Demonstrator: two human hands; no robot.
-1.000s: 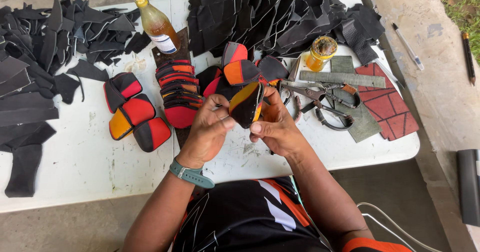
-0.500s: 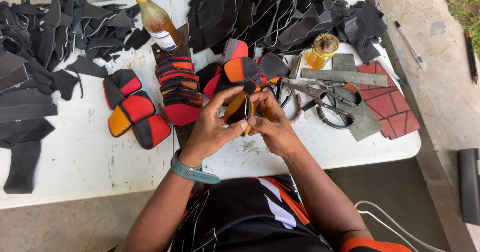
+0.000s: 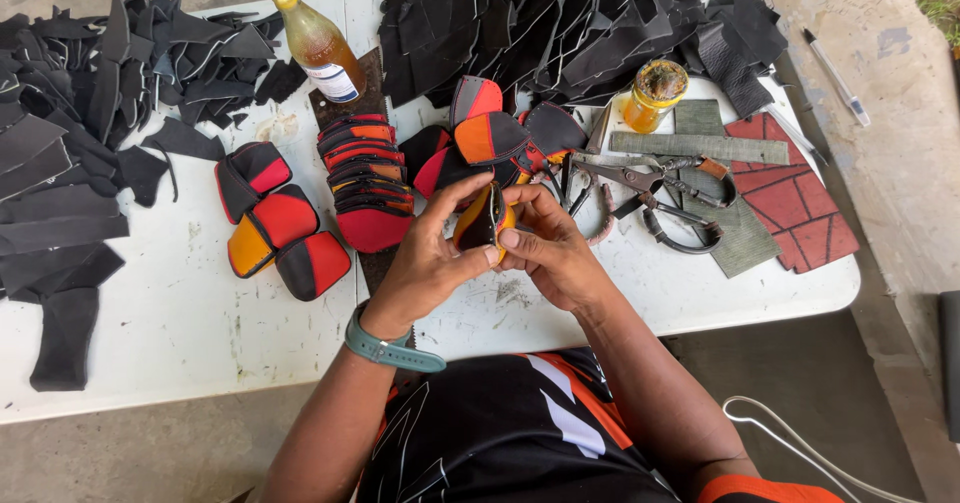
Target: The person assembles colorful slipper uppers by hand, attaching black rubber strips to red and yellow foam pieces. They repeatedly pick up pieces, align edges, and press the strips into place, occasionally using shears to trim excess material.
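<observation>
Both hands pinch one small black and orange leather piece above the white table. My left hand grips its left side with thumb and fingers. My right hand holds the right side, thumb pressed on the edge. Just beyond the hands lie more black, red and orange pieces. A stack of similar pieces sits to the left of my hands, and three more pieces lie further left.
Heaps of black leather scraps cover the far left and the back. A glass bottle of amber liquid, a small yellow jar, large scissors and a red patterned sheet also lie on the table.
The piece has been folded narrower between my hands and turned more edge-on. Both hands stay in the same place.
</observation>
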